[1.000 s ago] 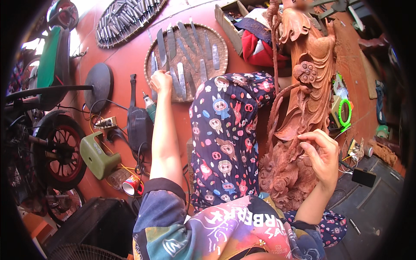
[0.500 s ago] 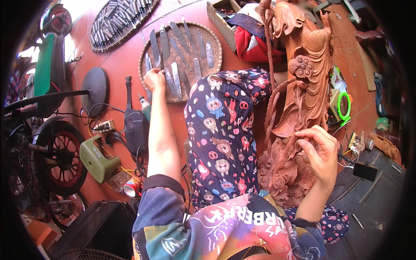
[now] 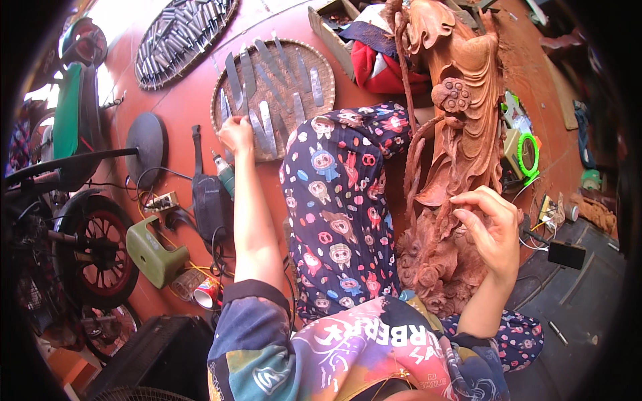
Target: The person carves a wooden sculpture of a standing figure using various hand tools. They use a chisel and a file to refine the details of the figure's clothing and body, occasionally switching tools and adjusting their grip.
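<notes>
My left hand (image 3: 235, 134) reaches out to the near edge of a round woven tray (image 3: 235, 89) that holds several metal chisels (image 3: 267, 127). Its fingers curl over the chisel blades at the tray's rim; whether they grip one is unclear. My right hand (image 3: 493, 227) rests with spread fingers on a tall carved wooden statue (image 3: 461, 120) lying along my right side. My patterned trouser leg (image 3: 341, 200) stretches between the two hands.
A second woven tray of chisels (image 3: 180, 40) lies farther out. A dark power tool (image 3: 208, 200), a green plastic stool (image 3: 152, 254), a cup (image 3: 207, 294) and cables sit left of my arm. A motorbike wheel (image 3: 93, 247) stands at left. A phone (image 3: 566, 254) lies at right.
My left hand has stayed at the tray's near edge over the chisels. My right hand shifted slightly higher on the statue. The view tilted a little.
</notes>
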Demonstrator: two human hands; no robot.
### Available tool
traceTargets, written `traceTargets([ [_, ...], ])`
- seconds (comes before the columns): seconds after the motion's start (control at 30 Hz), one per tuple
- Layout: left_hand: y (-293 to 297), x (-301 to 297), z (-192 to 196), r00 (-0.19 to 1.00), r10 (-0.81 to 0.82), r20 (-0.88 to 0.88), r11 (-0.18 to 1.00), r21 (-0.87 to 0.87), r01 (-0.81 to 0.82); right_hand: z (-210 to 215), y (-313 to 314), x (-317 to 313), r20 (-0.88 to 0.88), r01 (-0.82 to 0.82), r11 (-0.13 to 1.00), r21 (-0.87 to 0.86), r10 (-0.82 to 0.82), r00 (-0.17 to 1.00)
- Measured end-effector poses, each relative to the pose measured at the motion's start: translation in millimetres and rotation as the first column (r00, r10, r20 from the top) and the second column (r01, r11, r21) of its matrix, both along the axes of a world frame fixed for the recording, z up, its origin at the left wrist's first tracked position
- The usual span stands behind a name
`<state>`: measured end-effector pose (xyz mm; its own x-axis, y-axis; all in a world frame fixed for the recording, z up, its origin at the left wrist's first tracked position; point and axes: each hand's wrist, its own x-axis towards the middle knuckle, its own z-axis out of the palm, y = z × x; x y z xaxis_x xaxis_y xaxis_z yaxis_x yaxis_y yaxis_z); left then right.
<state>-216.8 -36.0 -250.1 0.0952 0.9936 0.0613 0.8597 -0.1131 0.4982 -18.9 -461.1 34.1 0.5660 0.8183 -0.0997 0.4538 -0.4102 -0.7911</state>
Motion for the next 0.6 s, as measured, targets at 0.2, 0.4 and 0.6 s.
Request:
traceTargets([
  [0.2, -37.5, -5.9, 1.3, 0.985, -0.060, -0.161, 0.991, -0.124, 0.040, 2.4, -1.2, -3.4, -0.026, 0.031, 1.000, 0.004, -0.031, 0.999],
  [0.4, -21.6, -7.6, -28.1, 0.987, -0.091, -0.129, 0.996, -0.010, 0.091, 0.9, -10.4, -3.3, -0.043, 0.028, 0.997, 0.066, -0.025, 0.999],
  [0.6, -17.0, -24.5, -41.6, 0.989, -0.140, -0.045, 0.988, -0.074, 0.137, -2.5, -29.4, 11.5, -0.070, 0.117, 0.989, 0.089, -0.111, 0.991],
])
